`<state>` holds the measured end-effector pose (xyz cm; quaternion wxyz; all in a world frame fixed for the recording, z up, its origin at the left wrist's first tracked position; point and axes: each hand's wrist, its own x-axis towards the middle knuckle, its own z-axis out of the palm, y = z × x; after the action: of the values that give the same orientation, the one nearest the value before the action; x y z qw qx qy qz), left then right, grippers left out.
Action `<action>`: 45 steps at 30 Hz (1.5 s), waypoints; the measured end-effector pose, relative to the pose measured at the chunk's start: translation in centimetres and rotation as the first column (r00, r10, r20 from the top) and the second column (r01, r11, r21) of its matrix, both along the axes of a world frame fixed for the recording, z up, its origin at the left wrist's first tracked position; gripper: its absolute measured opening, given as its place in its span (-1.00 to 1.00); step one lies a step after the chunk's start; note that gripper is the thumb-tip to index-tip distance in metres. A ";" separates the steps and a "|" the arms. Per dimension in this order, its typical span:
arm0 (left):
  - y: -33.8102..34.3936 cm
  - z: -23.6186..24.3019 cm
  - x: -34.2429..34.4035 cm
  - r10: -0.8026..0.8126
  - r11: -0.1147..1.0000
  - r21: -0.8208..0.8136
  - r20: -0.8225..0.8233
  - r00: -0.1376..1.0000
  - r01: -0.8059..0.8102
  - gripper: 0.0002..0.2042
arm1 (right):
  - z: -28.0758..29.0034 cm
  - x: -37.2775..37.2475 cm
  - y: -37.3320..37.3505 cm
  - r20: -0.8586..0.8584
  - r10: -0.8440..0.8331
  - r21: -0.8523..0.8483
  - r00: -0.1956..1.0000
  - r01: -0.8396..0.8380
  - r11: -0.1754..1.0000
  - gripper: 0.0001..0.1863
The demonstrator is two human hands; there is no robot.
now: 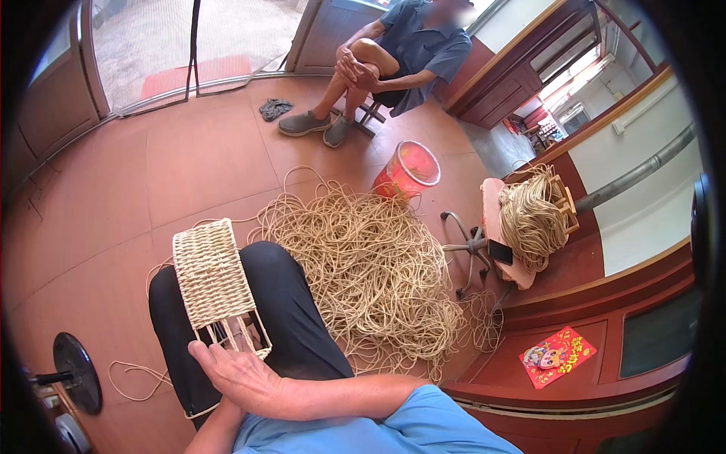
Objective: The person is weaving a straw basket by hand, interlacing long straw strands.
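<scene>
A woven cord piece (213, 271), pale straw in colour, rests across my thighs. Its upper part is closely woven over a thin frame; bare frame bars (262, 342) show at the lower end. My right hand (243, 378) is closed around this lower end, thumb toward the left and some fingers inside the opening. My left hand is almost wholly hidden beneath the right; only its forearm (218, 430) shows plainly, so its fingers cannot be made out. From near the piece, a strand of cord runs toward a big loose heap of cord (370, 276) on the floor to the right.
A red bucket (408, 168) stands behind the heap. On the right, a wheeled chair (495, 204) bears a cord bundle (533, 219) and a dark phone (500, 252). A seated person (401, 60) is at the back. A black round base (77, 372) stands at left.
</scene>
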<state>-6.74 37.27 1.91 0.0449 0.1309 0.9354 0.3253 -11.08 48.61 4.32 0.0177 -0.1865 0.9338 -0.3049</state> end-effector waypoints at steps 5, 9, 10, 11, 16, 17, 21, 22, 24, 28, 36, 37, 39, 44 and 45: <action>0.2 0.2 0.0 -0.006 0.999 0.051 -0.055 0.998 0.008 -0.81 | -0.5 0.3 0.3 -0.017 -0.099 -0.147 0.995 0.095 0.984 -0.55; 0.5 0.3 -0.2 0.001 0.996 0.089 -0.097 0.995 0.008 -0.80 | 0.7 0.2 1.0 0.012 -0.135 -0.343 0.991 0.131 0.930 -0.59; 0.7 0.4 -0.3 0.004 0.995 0.101 -0.109 0.994 0.007 -0.80 | 0.8 0.0 1.3 0.004 -0.147 -0.395 0.989 0.136 0.909 -0.61; 0.9 0.3 -0.3 0.001 0.993 0.114 -0.119 0.993 0.013 -0.80 | 0.7 0.0 1.4 0.003 -0.153 -0.392 0.988 0.142 0.909 -0.61; 0.9 0.7 0.0 0.005 0.984 0.177 -0.175 0.985 0.026 -0.80 | 0.7 0.1 1.7 0.038 -0.201 -0.511 0.979 0.192 0.838 -0.69; -0.5 1.2 0.5 0.010 0.987 0.162 -0.172 0.985 0.018 -0.80 | 1.1 0.2 1.6 0.044 -0.193 -0.523 0.980 0.187 0.832 -0.69; -4.5 3.5 0.8 0.061 0.987 0.156 -0.105 0.993 -0.044 -0.76 | 2.7 -0.2 1.9 0.366 -0.144 -0.615 0.920 0.355 0.704 -0.72; -4.5 4.2 0.7 0.161 0.972 0.202 -0.204 0.966 -0.119 -0.78 | 3.0 -0.2 1.8 0.476 -0.060 -0.631 0.877 0.388 0.672 -0.73; -3.0 4.6 -0.1 0.258 0.950 0.241 -0.243 0.935 -0.199 -0.75 | 2.4 -0.3 2.1 0.519 0.125 -0.771 0.845 0.401 0.495 -0.77; -1.7 5.5 -3.1 0.075 0.974 0.225 -0.189 0.979 -0.031 -0.83 | 3.1 -2.9 5.7 0.612 0.245 -0.748 0.752 0.450 0.487 -0.80; -4.7 6.5 -5.4 -0.117 0.380 0.850 0.436 0.893 -0.365 -0.67 | 6.3 -10.6 21.4 0.665 0.247 -0.696 0.705 0.705 -0.135 -0.93; -5.4 6.5 -4.8 -0.090 0.383 0.839 0.451 0.888 -0.387 -0.67 | 5.6 -11.5 24.5 0.647 0.282 -0.686 0.709 0.702 -0.191 -0.95; -6.7 6.1 -3.8 0.006 0.172 0.886 0.436 0.900 -0.431 -0.81 | 3.4 -13.7 33.1 0.651 0.203 -0.674 0.731 0.680 -0.287 -0.93; -13.6 3.5 -3.2 0.106 -0.006 0.844 0.535 0.838 -0.537 -0.82 | 0.5 -11.0 63.8 0.684 -0.245 -0.725 0.687 0.601 -0.337 -0.87; -15.1 2.5 -3.0 0.111 -0.074 0.817 0.576 0.809 -0.572 -0.84 | 3.0 -9.2 69.1 0.649 -0.336 -0.761 0.683 0.571 -0.309 -0.82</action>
<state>-9.78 22.21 4.44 0.0127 -0.1798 0.4203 0.8893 -20.27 117.72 7.30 -0.1636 0.2681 0.3983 -0.8618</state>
